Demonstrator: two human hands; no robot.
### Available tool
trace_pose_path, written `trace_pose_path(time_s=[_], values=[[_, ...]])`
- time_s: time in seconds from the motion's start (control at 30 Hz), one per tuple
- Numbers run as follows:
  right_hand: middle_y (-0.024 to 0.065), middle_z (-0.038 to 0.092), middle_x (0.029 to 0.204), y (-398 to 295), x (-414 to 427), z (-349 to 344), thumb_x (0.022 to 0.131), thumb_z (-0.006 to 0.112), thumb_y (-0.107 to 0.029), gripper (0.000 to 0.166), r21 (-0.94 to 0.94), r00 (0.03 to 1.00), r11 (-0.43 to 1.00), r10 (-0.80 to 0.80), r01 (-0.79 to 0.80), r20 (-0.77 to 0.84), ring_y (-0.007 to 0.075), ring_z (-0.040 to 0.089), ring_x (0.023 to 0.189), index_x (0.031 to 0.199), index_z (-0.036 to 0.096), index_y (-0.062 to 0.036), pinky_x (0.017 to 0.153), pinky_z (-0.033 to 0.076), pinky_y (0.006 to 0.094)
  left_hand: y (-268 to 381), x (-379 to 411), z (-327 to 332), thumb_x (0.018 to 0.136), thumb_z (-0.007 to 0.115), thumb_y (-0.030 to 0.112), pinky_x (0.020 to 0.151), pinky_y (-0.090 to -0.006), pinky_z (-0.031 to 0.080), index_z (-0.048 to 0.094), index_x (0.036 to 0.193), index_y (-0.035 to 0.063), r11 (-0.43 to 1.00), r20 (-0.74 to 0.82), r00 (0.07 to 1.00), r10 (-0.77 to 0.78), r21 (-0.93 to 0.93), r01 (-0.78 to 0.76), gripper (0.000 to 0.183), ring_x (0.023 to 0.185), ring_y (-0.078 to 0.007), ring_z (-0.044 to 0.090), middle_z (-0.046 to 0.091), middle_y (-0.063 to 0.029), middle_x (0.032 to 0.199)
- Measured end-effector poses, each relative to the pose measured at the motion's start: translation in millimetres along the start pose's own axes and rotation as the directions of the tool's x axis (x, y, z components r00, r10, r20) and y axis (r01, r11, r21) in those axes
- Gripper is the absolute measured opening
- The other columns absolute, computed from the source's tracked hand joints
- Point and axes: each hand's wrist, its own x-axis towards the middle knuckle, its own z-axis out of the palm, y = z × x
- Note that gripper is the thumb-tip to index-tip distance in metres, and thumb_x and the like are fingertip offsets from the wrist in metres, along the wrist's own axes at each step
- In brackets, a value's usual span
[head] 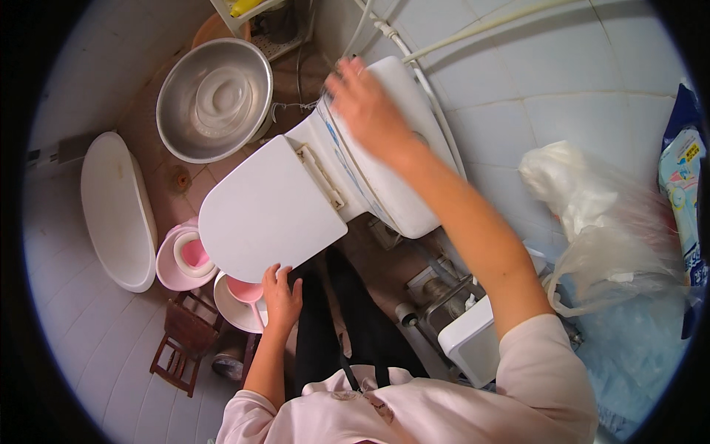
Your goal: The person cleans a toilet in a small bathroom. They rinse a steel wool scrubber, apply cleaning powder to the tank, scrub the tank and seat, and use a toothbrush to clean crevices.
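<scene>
A white toilet with its lid (272, 211) down stands before me. My right hand (363, 108), slightly blurred, is over the far end of the white cistern (416, 194), near the tiled wall; whether it touches the cistern or has something under the fingers I cannot tell. The round flush button shows partly beside that wrist. My left hand (282, 297) is at the lid's near left edge with its fingers apart and nothing in them. Just beside it a pink dipper (247, 289) lies in a white basin (230, 305).
Around the toilet are a metal basin (183, 122), a white oblong tub (113, 211), a pink potty (169, 266) and a small wooden chair (188, 333). On the right are a white bin-like container (477, 349) and plastic bags (593, 222). Pipes (438, 105) run along the wall.
</scene>
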Motion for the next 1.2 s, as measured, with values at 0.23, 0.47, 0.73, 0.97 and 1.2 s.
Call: trace_pose_path(time_s=[0.23,0.47,0.73,0.97,1.2], values=[[0.0267,0.044,0.147,-20.0,-19.3,7.8,0.094,0.06,-0.013,0.038,-0.078,1.0,0.997,-0.017,0.016,-0.013,0.0431,0.04,0.139,0.13,0.059,0.0002,0.116,0.034,0.0495,129.5,99.9,-42.3,0.082,0.073,0.002,0.108,-0.0506,0.041,0.058,0.125,0.0063,0.909,-0.179,0.897,0.403,-0.034,-0.415,0.047,0.133,-0.0419,0.045,0.05,-0.0182,0.139],[0.0271,0.05,0.141,48.7,2.6,-28.7,0.098,0.055,-0.016,0.034,-0.041,0.953,0.964,0.252,-0.262,-0.168,0.0427,0.046,0.133,0.127,0.06,0.0008,0.11,0.039,0.0481,195.4,175.7,-41.4,0.077,0.08,0.014,0.111,-0.0521,0.037,0.054,0.133,0.0018,0.72,-0.129,0.709,0.693,0.092,-0.688,0.063,0.139,-0.04,0.039,0.043,-0.0164,0.147],[0.0256,0.044,0.149,44.2,-6.7,-38.4,0.098,0.06,-0.021,0.042,-0.02,0.999,0.999,0.026,-0.025,0.027,0.0425,0.039,0.14,0.136,0.058,-0.0057,0.114,0.034,0.049,171.8,197.0,-24.3,0.067,0.087,0.033,0.116,-0.0548,0.031,0.047,0.144,0.0031,0.667,0.025,0.679,0.734,0.167,-0.726,0.091,0.149,-0.0353,0.027,0.033,-0.0128,0.157],[0.0245,0.039,0.153,30.2,-93.4,-51.7,0.1,0.056,-0.019,0.038,0.146,0.932,0.924,0.361,-0.354,-0.02,0.0438,0.036,0.142,0.137,0.058,-0.0087,0.115,0.034,0.0461,177.2,195.4,-13.2,0.05,0.091,0.045,0.113,-0.0534,0.038,0.045,0.142,-0.0041,0.655,-0.051,0.661,0.749,0.209,-0.726,0.114,0.146,-0.0418,0.029,0.032,-0.0197,0.156],[0.0226,0.04,0.153,53.2,-40.8,-48.0,0.099,0.058,-0.019,0.037,0.246,0.956,0.931,0.289,-0.268,-0.052,0.039,0.035,0.143,0.134,0.061,-0.0073,0.115,0.035,0.0424,184.2,193.9,-9.8,0.05,0.089,0.049,0.115,-0.0522,0.037,0.043,0.142,-0.0064,0.623,-0.035,0.639,0.768,0.273,-0.733,0.116,0.142,-0.046,0.033,0.033,-0.0231,0.154]])
